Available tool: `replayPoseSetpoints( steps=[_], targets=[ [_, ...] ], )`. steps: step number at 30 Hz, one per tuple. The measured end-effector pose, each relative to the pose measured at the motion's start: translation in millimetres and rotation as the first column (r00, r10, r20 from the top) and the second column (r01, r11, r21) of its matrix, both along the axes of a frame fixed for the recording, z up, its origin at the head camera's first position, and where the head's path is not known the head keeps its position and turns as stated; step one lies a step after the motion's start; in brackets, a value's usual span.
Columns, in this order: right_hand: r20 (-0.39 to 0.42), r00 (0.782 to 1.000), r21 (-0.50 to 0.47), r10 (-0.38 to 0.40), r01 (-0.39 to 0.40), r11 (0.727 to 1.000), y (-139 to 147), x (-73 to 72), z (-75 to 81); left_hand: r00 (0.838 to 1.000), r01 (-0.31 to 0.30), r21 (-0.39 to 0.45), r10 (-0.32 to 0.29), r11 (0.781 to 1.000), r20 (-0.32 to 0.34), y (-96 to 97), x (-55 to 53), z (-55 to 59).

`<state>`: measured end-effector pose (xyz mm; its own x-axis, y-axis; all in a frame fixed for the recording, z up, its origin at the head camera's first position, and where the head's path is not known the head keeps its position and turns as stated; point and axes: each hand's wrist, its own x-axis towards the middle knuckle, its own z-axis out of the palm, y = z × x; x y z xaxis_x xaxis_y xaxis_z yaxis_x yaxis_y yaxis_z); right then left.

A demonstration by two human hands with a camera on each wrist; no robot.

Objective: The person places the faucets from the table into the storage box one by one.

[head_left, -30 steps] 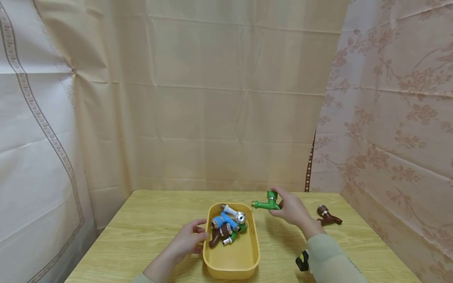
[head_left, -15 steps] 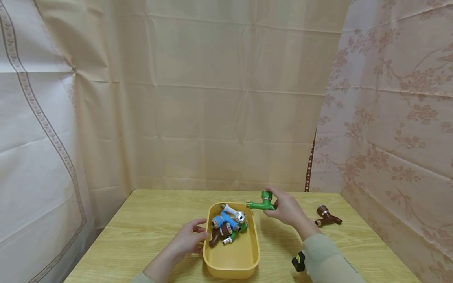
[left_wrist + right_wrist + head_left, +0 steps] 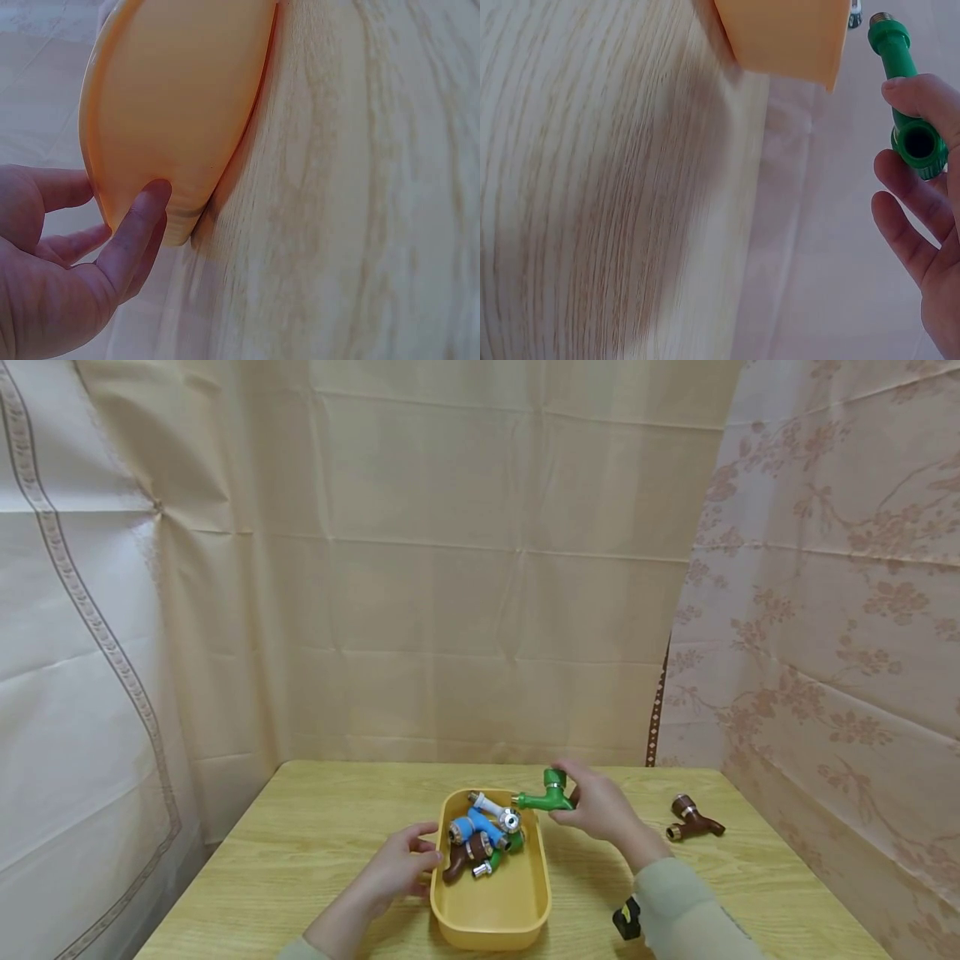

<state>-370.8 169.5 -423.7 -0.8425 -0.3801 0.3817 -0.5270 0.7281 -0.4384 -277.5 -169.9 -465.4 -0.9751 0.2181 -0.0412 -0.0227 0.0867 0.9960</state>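
Observation:
My right hand (image 3: 600, 802) pinches a green tap (image 3: 553, 793) between thumb and fingers, its brass-threaded end pointing left over the far right rim of a yellow plastic tub (image 3: 491, 922). In the right wrist view the tap (image 3: 900, 64) shows its dark round spout opening, held higher than the table. My left hand (image 3: 401, 864) rests at the tub's left side with loosely extended fingers; in the left wrist view a fingertip (image 3: 156, 191) touches the outer wall. Inside the tub lie a white tap (image 3: 491, 808), a blue tap (image 3: 480, 829), a brown tap (image 3: 467, 856) and a partly hidden green tap (image 3: 491, 863).
Another brown tap (image 3: 694, 818) lies on the wooden table (image 3: 322, 810) to the right of my right forearm. A small black-and-yellow piece (image 3: 627, 918) sits beside the right sleeve. A beige curtain (image 3: 480, 610) hangs behind the table.
My right hand has moved left with the green tap, bringing its threaded end over the tub's rim. The brown tap on the table is now fully uncovered. My left hand stays put.

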Motion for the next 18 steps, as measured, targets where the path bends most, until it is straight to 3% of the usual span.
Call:
replayPoseSetpoints(
  steps=[8, 18],
  targets=[
    [-0.042, 0.997, 0.008, 0.064, -0.063, 0.998, -7.8, 2.9, -2.5, 1.0, 0.004, 0.003, -0.004, 1.0, -0.003, -0.2, -0.7, -1.2],
    [-0.011, 0.996, 0.033, 0.093, -0.093, 0.995, -19.2, 8.8, -0.8, 1.0, 0.006, 0.008, -0.006, 1.0, -0.002, 0.2, 0.8, 0.4]
  ],
)
